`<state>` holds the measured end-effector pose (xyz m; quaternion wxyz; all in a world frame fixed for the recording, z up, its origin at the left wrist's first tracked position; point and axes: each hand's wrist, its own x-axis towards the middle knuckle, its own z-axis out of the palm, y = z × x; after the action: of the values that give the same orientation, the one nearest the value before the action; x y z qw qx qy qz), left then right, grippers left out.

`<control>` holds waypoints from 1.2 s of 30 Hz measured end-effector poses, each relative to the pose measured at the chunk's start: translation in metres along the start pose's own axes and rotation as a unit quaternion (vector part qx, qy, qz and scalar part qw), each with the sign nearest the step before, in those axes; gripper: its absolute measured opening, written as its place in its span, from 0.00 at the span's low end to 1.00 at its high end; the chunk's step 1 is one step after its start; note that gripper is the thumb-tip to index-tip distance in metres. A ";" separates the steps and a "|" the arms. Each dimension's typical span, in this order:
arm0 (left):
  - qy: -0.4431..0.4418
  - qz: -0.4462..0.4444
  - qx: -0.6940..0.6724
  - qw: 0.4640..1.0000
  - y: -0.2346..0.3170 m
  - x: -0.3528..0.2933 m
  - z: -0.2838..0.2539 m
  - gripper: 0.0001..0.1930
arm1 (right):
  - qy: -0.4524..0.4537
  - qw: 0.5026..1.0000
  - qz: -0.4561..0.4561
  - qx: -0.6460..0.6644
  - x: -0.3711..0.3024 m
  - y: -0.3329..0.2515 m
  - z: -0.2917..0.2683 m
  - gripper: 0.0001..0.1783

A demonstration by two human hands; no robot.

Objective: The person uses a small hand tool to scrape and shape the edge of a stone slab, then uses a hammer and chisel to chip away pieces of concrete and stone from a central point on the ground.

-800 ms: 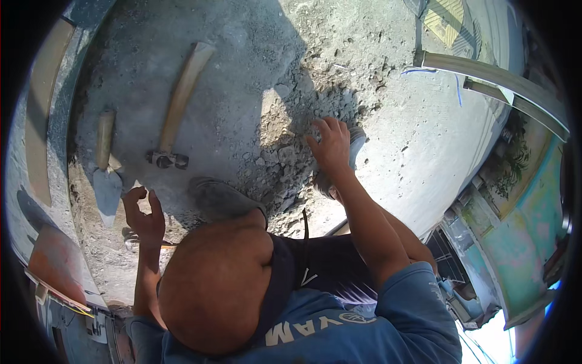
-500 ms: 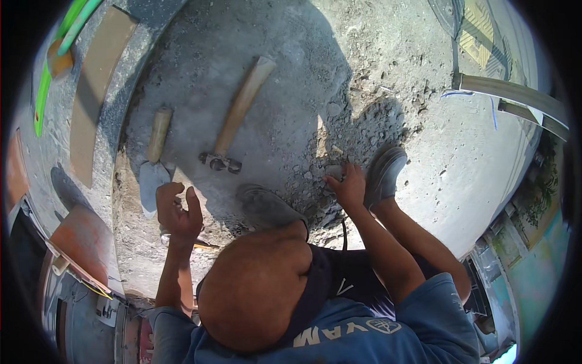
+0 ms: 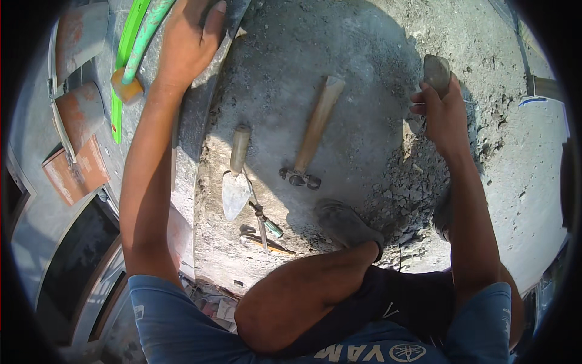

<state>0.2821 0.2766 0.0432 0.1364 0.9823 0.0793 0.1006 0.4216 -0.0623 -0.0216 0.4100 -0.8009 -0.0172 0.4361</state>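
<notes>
My right hand [image 3: 445,118] grips a flat, grey-brown piece of stone [image 3: 436,73] over the rubble, thumb and fingers at its lower end. At the upper left my left hand [image 3: 189,45] reaches forward over the raised ledge [image 3: 209,76], thumb apart from the fingers; the fingertips run to the picture's top edge, and I see nothing in its grasp. Between my arms lie a wooden-handled hammer [image 3: 318,124] and a trowel [image 3: 236,193] with its blade toward me. Next to the trowel are a screwdriver-like tool with a green handle [image 3: 273,227] and a thin orange-and-black tool [image 3: 273,246].
Broken rubble [image 3: 412,197] is heaped by my shoes [image 3: 345,221]. Left of the ledge are a bright green strip [image 3: 124,67], a light green hose or pipe [image 3: 142,45] and an orange-brown block [image 3: 127,88]. Reddish curved tiles or panels [image 3: 79,170] stand farther left.
My left hand has gone forward from beside the trowel to the ledge. My right hand has lifted from the rubble, forward and right, with the piece of stone. The view has shifted left.
</notes>
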 end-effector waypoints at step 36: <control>-0.079 0.070 -0.072 0.992 -0.055 0.099 0.044 0.27 | -0.098 0.884 -0.180 0.421 0.064 -0.110 0.161 0.09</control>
<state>0.3802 0.3361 0.0036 0.2055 0.9779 -0.0080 0.0379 0.3827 0.1383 -0.0368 0.7762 -0.4891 -0.0156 0.3975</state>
